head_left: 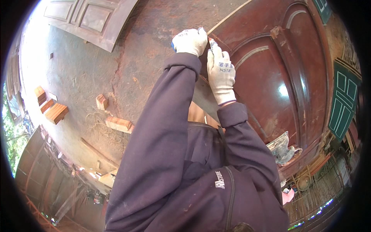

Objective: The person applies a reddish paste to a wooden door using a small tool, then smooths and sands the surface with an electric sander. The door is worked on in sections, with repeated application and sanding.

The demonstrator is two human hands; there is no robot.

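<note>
A large reddish-brown panelled door (266,92) lies to my right, with curved mouldings and a pale narrow edge running away from me. At its near-left edge, my left hand (191,41) is closed in a white knit glove with blue on the palm side. Whatever lies inside those fingers is hidden. Just beside it is my right hand (221,73), gloved alike, its fingers pressed together and pointing away along the door edge. A small orange-and-blue bit shows at its fingertips, too small to name. The two hands are close together.
Another panelled door (92,21) lies at the far left. Wooden blocks (57,113) and a short striped block (118,123) sit on the stained concrete floor (85,73). A crumpled grey-white bag (284,150) rests on the near door edge. Green panels (342,100) stand at right.
</note>
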